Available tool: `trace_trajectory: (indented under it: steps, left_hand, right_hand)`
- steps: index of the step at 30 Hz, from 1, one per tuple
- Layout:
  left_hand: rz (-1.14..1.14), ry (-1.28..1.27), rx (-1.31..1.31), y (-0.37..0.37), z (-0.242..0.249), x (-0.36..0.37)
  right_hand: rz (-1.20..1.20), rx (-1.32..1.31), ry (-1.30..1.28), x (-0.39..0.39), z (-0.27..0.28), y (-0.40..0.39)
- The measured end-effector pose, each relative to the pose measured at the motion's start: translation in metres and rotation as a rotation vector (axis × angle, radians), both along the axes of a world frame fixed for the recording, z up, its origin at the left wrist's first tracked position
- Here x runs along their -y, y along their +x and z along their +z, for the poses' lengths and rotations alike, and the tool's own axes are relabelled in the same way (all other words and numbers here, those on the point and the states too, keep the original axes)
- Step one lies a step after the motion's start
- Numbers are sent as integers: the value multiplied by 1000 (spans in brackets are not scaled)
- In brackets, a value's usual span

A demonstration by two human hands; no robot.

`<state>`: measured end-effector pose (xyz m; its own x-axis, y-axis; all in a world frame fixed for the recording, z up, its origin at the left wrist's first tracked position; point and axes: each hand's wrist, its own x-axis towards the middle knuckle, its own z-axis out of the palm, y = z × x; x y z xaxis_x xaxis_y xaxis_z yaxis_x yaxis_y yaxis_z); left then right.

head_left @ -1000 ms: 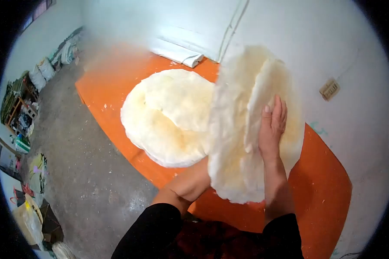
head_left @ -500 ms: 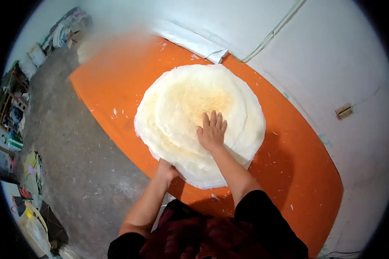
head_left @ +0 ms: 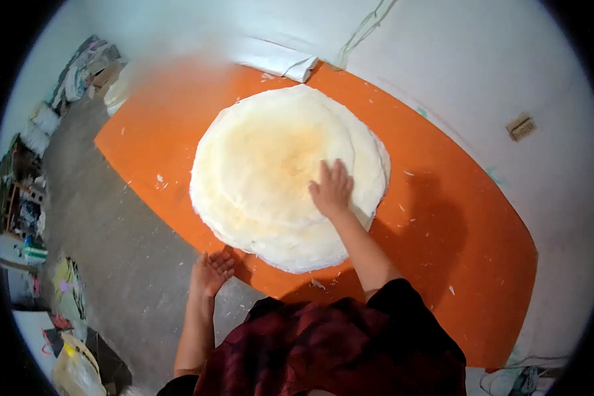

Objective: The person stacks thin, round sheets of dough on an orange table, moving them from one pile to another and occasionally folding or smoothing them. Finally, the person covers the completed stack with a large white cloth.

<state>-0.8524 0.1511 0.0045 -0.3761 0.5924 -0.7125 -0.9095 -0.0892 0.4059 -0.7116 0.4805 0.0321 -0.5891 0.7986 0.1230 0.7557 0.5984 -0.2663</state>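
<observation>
A large round white pile (head_left: 270,145) of soft, layered padding, yellowish in its middle, lies on the orange tabletop (head_left: 435,264). My right hand (head_left: 333,190) rests on the right part of the pile with its fingers spread. Off the near left side of the pile, my left hand (head_left: 212,272) hovers at the table's edge, palm turned up, fingers apart and holding nothing. A narrow gap shows between its fingertips and the pile's rim.
A white roll (head_left: 277,58) lies along the wall at the table's far side. Small white scraps (head_left: 318,284) dot the tabletop. Bags and clutter (head_left: 36,191) line the left side of the grey floor (head_left: 125,244). A blurry patch covers the far left corner.
My left hand has come out from under the pile's near left edge and moved left, opening palm up. My right hand stays on the pile, now nearer its right side.
</observation>
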Motion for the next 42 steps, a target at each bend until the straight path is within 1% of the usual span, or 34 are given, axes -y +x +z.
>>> trace_trajectory:
  steps: [1,2,3,4,5,8,10,11,12,14,16,17,19,20,21,22,23,24,25,26,27,28,30,31,33,34,35,36,38,40,41,42]
  left_hand:
    - [2,2,-102,-6,-9,0]
    - [43,-196,-294,-6,8,-10]
    - [91,-243,-485,-12,20,-20]
    - [218,-342,-620,-23,23,-29]
    - [256,-409,-746,-39,21,-35]
    - [75,-291,-798,-97,-12,-47]
    - [-27,-108,-830,-123,-26,-58]
    - [-66,-105,-803,-123,-13,-69]
    - [31,11,-915,-111,-4,-84]
    - [-16,3,-880,-102,12,-100]
    - [-24,-105,-830,-104,2,-101]
    - [-44,-136,-865,-103,-3,-103]
    - [-81,-217,-944,-106,-12,-100]
    - [-122,-243,-969,-102,-2,-103]
    - [-153,-269,-989,-92,9,-105]
    - [-170,-295,-1006,-90,17,-105]
    - [-31,-226,-941,-95,-8,-104]
    - [-81,-250,-928,-91,-3,-104]
    - [-94,-164,-918,-83,5,-100]
    - [-80,-169,-917,-71,15,-103]
    - [-109,-145,-985,-62,20,-99]
    - [-31,-171,-971,-71,-30,-92]
    - [-290,-114,-1058,-67,1,-78]
    - [-171,-95,-848,-66,16,-75]
    - [-69,-193,-790,-87,25,-62]
    - [-27,-248,-756,-97,27,-54]
    - [-111,-316,-626,-107,32,-45]
    - [-135,-254,-414,-108,46,-39]
    - [-91,-143,-175,-113,11,-30]
    - [-161,-75,-41,-109,5,-33]
    - [-197,-41,29,-105,4,-36]
    - [-208,-44,35,-101,3,-39]
  right_hand:
    - [-24,-38,30,-7,0,4]
    - [-64,-74,65,-12,-2,7]
    - [-46,-94,30,-17,1,14]
    - [-48,-115,0,-22,-3,19]
    - [-53,-128,-24,-24,0,24]
    - [-113,-228,-145,-29,14,40]
    - [-280,-255,-5,-33,28,55]
    - [-374,-253,73,-36,33,66]
    - [-469,-269,75,-40,30,76]
    - [-467,-499,-97,-58,4,98]
    - [-609,-606,-273,-54,-7,106]
    - [-668,-667,-370,-50,-6,105]
    - [-707,-820,-505,-40,6,100]
    - [-725,-898,-575,-35,11,95]
    - [-700,-994,-669,-47,-16,100]
    - [-635,-1006,-700,-51,-14,106]
    - [-561,-1016,-736,-55,-10,110]
    - [-483,-1029,-777,-59,-8,112]
    - [-508,-957,-641,-66,-9,115]
    - [-530,-883,-506,-73,-9,118]
    - [-556,-846,-434,-76,-2,117]
    - [-585,-810,-361,-78,4,116]
    - [-626,-736,-388,-84,8,117]
    - [-605,-572,-197,-79,11,105]
    - [-541,-232,176,-59,27,86]
    - [-435,-245,163,-42,36,70]
    - [-333,-253,143,-17,46,47]
    - [-233,-256,118,9,50,26]
    - [-49,-273,49,61,44,-5]
    - [187,-383,29,124,58,-34]
    - [272,-351,51,142,54,-37]
    - [354,-319,71,158,50,-37]
